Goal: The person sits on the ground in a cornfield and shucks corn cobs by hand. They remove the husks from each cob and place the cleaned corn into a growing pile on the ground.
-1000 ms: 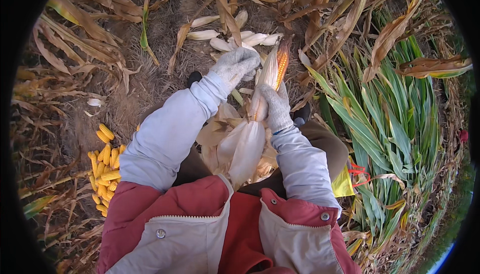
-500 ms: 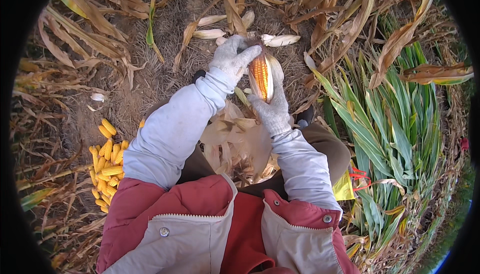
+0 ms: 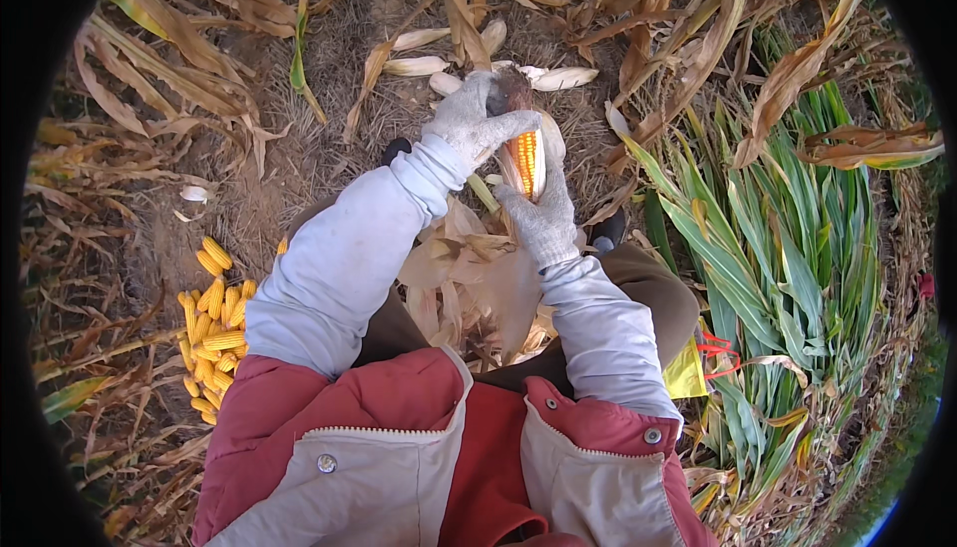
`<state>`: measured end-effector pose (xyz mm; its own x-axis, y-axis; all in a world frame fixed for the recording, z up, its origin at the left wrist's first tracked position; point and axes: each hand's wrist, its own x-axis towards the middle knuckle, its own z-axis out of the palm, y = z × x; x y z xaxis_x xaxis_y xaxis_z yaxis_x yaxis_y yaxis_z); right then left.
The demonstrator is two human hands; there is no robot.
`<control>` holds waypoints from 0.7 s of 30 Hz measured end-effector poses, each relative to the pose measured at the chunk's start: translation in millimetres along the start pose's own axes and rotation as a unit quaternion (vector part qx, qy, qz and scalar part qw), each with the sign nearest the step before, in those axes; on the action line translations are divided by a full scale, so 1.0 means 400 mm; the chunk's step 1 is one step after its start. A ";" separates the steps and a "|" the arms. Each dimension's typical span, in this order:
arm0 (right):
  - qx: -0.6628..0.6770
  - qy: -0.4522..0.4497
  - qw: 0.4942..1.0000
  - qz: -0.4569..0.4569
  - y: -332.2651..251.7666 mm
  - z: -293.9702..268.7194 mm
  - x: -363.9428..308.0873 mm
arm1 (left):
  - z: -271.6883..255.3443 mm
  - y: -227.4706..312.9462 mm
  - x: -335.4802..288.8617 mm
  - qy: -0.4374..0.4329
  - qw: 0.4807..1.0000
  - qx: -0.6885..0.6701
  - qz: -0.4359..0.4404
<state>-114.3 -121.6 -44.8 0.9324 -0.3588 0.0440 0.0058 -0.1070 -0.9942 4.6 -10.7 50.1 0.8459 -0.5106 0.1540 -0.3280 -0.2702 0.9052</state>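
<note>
An ear of corn [image 3: 526, 162] stands partly husked between my two gloved hands, its orange kernels showing and pale husk still along its sides. My right hand [image 3: 546, 216] is closed round its lower part. At the tip, my left hand [image 3: 477, 120] is closed, with its thumb laid across the upper kernels and its fingers behind. Dark brown silk [image 3: 514, 90] sticks out above that thumb. What the left fingertips grip behind the ear is hidden.
Husked yellow ears [image 3: 211, 336] lie piled on the left. Loose dry husks [image 3: 469, 278] cover the ground between my knees. Long green corn leaves [image 3: 788, 268] lie at the right, beside a yellow bag [image 3: 685, 373] with red handles. Dry stalks [image 3: 459, 8] and husk pieces [image 3: 560, 78] lie ahead.
My left thumb has moved right and slightly down across the ear's tip, covering the upper kernels. The silk stands out more above it. My right hand holds nearly the same place.
</note>
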 end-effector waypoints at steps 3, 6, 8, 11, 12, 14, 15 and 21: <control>0.052 -0.007 0.997 0.059 -0.017 0.001 -0.004 | -0.011 -0.003 -0.007 -0.011 0.990 0.100 0.102; 0.253 -0.033 0.959 0.124 -0.025 0.000 -0.003 | -0.020 -0.007 -0.014 -0.101 0.971 -0.179 -0.124; 0.317 -0.033 0.938 0.137 -0.054 -0.013 -0.011 | -0.010 -0.041 -0.012 -0.111 0.946 -0.274 -0.133; 0.468 -0.029 0.857 0.215 0.033 -0.018 -0.005 | -0.007 -0.030 -0.018 -0.131 0.942 -0.286 -0.116; 0.532 -0.028 0.808 0.251 0.054 -0.026 -0.004 | -0.008 -0.013 -0.028 -0.142 0.942 -0.282 -0.109; 0.490 -0.055 0.829 0.262 0.067 -0.033 0.007 | -0.012 -0.007 -0.034 -0.150 0.942 -0.281 -0.102; 0.461 -0.070 0.846 0.258 0.073 -0.038 0.007 | -0.011 -0.029 -0.034 -0.149 0.941 -0.285 -0.102; 0.485 0.051 0.848 0.209 0.032 -0.044 0.019 | -0.052 -0.006 -0.014 -0.098 0.968 -0.160 -0.165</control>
<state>-113.3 -142.1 -55.7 0.8904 -0.2602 -0.3734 0.0220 0.8441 -0.5358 9.2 9.9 55.4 0.7760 -0.5931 -0.2146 0.1207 -0.1943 0.9735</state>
